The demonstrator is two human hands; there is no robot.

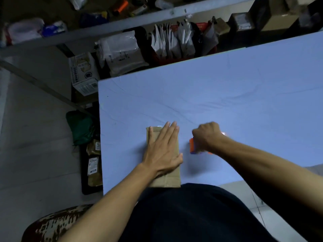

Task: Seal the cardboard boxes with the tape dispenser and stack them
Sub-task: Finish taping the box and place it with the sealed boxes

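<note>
One cardboard box (164,179) lies at the near edge of the blue table (227,88) under my left hand (162,151), flat with fingers straight, while my right hand (207,135) just beside it curls around the orange tape dispenser (192,145).

Plain brown on the cardboard box (172,179) at the worktop's near edge, with a glossy clear strip along its top. Bright orange on the tape dispenser (191,145) to its right. Pale blue, faintly creased, across the worktop (227,95). Dark green on a bag (79,126) on the floor off the left edge. Brown and cream blotches on a seat cushion (52,224) beyond the near left corner. Black on the person's shirt (183,215). Light grey on the floor (35,137).
</note>
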